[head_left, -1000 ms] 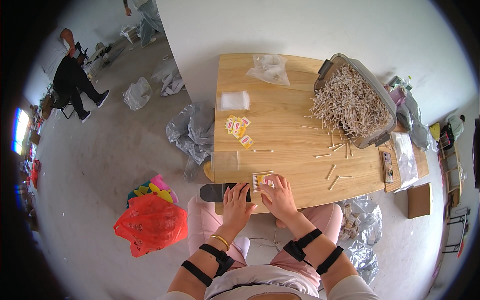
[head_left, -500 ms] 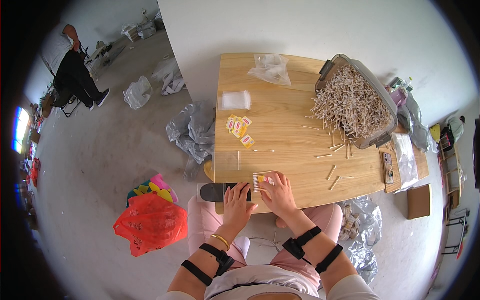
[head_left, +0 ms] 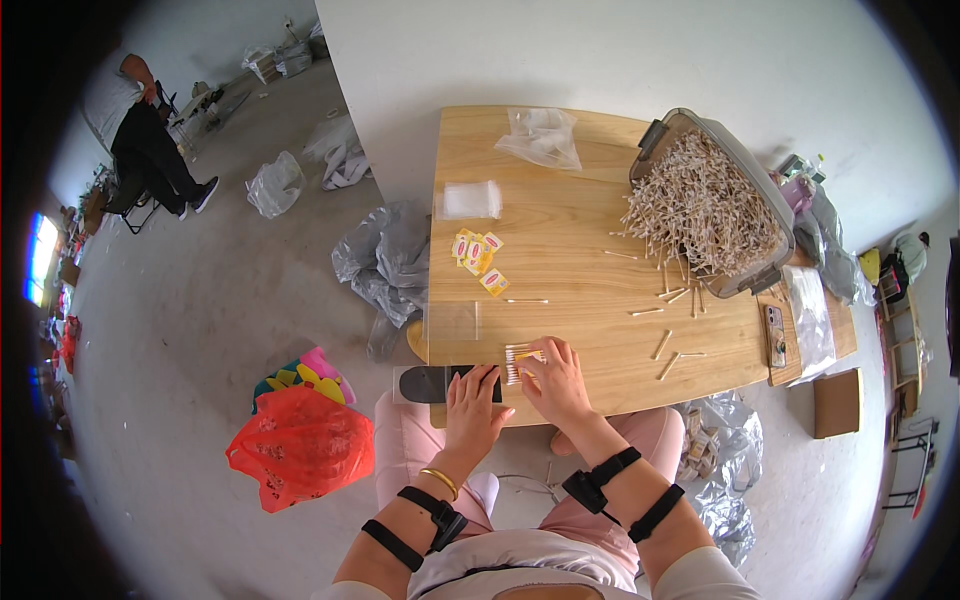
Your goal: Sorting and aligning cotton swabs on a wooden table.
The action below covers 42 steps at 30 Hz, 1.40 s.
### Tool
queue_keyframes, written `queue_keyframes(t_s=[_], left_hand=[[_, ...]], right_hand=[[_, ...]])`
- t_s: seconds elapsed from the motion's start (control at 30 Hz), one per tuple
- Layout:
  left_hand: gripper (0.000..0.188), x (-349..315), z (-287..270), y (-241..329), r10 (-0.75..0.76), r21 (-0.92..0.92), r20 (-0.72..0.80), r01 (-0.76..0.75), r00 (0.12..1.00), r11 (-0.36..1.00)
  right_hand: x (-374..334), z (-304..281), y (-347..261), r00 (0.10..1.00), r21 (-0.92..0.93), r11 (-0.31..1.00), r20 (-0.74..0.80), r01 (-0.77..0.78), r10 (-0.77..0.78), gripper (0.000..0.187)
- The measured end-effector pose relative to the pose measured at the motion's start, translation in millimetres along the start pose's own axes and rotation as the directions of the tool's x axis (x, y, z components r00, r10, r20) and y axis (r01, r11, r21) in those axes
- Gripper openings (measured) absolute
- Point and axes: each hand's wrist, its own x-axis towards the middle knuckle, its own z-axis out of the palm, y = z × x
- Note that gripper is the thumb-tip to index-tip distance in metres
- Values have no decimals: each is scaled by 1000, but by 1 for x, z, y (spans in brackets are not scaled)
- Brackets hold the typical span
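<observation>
A row of cotton swabs (head_left: 513,364) lies side by side on the wooden table in front of me. My right hand (head_left: 556,388) is bent over its right side, fingertips closed on the swabs. A bit of yellow, apparently the edge of a small card, shows by those fingertips; the rest is hidden. Just to the left, my left hand (head_left: 474,405) lies flat on a black pad (head_left: 425,384), fingers stretched out. Clear plastic film sticks out around the pad's left end, past the table edge.
A grey tub (head_left: 775,215) tipped on its side spills cotton swabs at the back right. Several yellow cards (head_left: 475,252), a stack of clear bags (head_left: 471,200) and a loose plastic bag (head_left: 540,138) lie on the table's left half. A phone (head_left: 775,335) rests at the right.
The yellow card, earlier showing its printed face on top of the swabs, is now mostly out of sight by my right fingertips. That hand has shifted slightly; my left hand stays put.
</observation>
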Motion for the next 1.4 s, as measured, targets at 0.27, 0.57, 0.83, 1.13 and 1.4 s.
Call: queue_keyframes(t_s=[0.27,0.57,0.83,1.13,1.4], left_hand=[[77,0,2,-1,17,-27,-33,-18,999,999],[76,1,1,0,13,-33,-30,-14,999,999],[76,0,0,1,5,-19,-24,-5,1000,1000],[75,-1,1,-1,2,-22,-15,-2,1000,1000],[75,0,3,1,52,76,68,-57,996,995]], right_hand=[[4,3,2,1000,-4,1000,9,3,-3,24],[9,5,3,1000,-14,1000,-13,-12,12,25],[10,4,2,1000,-13,1000,13,-16,16,26],[15,10,9,998,10,998,20,-61,61,25],[9,16,27,993,63,992,51,-112,109,39]])
